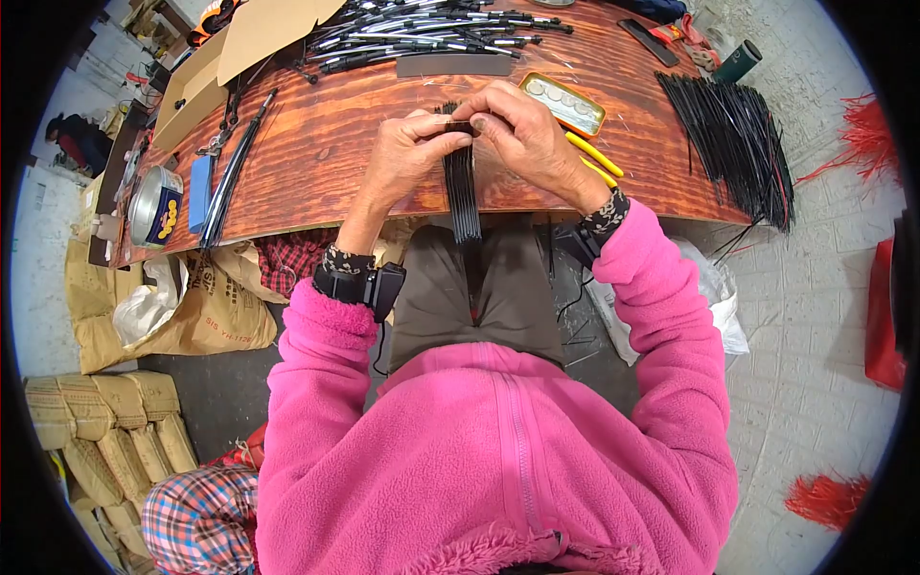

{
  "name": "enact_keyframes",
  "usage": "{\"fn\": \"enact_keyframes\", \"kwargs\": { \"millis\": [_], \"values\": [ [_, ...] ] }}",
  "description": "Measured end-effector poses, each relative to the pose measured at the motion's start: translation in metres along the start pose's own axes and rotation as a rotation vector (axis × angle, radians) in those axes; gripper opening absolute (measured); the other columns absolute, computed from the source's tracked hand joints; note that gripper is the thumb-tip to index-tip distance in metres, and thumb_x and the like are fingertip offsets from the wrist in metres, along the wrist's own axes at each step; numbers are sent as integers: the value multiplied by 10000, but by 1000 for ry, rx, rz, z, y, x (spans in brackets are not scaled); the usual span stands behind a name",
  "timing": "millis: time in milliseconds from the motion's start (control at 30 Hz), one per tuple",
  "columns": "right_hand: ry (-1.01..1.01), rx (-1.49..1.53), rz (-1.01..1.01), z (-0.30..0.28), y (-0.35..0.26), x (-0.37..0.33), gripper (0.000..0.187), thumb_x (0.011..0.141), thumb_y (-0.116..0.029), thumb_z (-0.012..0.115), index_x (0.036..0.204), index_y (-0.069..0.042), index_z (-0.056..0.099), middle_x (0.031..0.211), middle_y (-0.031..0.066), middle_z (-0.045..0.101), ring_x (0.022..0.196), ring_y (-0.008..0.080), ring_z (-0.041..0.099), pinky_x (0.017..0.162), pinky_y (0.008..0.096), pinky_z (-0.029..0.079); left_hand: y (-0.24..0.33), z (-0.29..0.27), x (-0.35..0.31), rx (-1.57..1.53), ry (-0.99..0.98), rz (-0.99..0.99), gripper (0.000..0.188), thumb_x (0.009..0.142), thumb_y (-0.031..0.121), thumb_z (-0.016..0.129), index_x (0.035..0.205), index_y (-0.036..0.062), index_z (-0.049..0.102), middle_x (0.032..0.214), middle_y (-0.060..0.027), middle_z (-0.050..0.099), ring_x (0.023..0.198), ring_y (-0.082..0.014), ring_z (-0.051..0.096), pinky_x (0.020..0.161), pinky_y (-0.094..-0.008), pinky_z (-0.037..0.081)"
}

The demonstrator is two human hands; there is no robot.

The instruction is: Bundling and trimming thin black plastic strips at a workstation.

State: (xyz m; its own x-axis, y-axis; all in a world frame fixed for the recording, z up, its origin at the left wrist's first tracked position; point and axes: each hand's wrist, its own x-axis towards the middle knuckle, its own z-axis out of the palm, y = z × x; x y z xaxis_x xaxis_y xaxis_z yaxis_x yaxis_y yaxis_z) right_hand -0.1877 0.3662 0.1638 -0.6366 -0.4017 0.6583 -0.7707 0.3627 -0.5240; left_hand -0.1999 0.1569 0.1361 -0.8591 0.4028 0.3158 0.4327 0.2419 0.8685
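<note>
A bundle of thin black rods (pixel 463 196) lies in front of me, its near ends reaching past the table's front edge. Over its far part my two hands meet. My left hand (pixel 414 158) is closed, thumb and forefinger pinched together. My right hand (pixel 522 134) is closed too, with its fingers bent toward the left fingertips. A small dark piece shows between the fingertips, too covered to name. Close to the right hand lie yellow-handled pliers (pixel 596 155) and an open tin (pixel 563 103) holding round, coin-like pieces.
Many black-and-silver rods (pixel 412 38) are heaped at the back, behind a dark flat strip (pixel 454 65). More black rods (pixel 733 144) overhang the table's right side. At left are a cardboard box (pixel 192 101), a round tin (pixel 155 206) and a blue block (pixel 200 192).
</note>
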Motion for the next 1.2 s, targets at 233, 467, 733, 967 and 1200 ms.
{"fn": "enact_keyframes", "kwargs": {
  "millis": [233,467,733,967,1200],
  "values": [
    [10,-47,-13,7,0,5,147,886,-71,657,1024,-31,690,863,99,613,812,245,624,730,336,493,-29,18,-2,-259,-46,-45,213,957,165,671,1097,8,699,885,-35,658,827,-94,579,730,-270,482],
    [59,-93,-19,13,18,8,137,895,-96,660,1007,-31,704,814,96,607,777,237,619,707,330,489,-53,28,-6,-69,-217,-62,231,1031,169,563,1151,-5,657,962,1,662,903,-103,568,830,-295,491],
    [56,-81,62,1,10,10,164,909,-162,634,984,-30,697,865,132,629,799,297,622,709,383,493,-51,15,13,-38,-442,-9,259,1040,180,540,1164,-20,646,1046,-28,688,994,-118,617,910,-297,502],
    [-51,-2,160,-5,2,16,184,938,-152,612,1015,1,678,849,153,582,782,293,592,698,397,466,-65,12,18,-169,-500,-52,234,1021,184,565,1137,8,669,1048,-59,696,975,-155,636,886,-317,505],
    [319,-219,-31,-5,7,0,192,947,-148,596,1042,3,668,936,170,621,857,317,620,746,404,490,-62,10,24,-443,-541,-140,250,1010,252,596,1140,45,647,1195,-97,680,1143,-194,622,1044,-353,463]
  ]
}}
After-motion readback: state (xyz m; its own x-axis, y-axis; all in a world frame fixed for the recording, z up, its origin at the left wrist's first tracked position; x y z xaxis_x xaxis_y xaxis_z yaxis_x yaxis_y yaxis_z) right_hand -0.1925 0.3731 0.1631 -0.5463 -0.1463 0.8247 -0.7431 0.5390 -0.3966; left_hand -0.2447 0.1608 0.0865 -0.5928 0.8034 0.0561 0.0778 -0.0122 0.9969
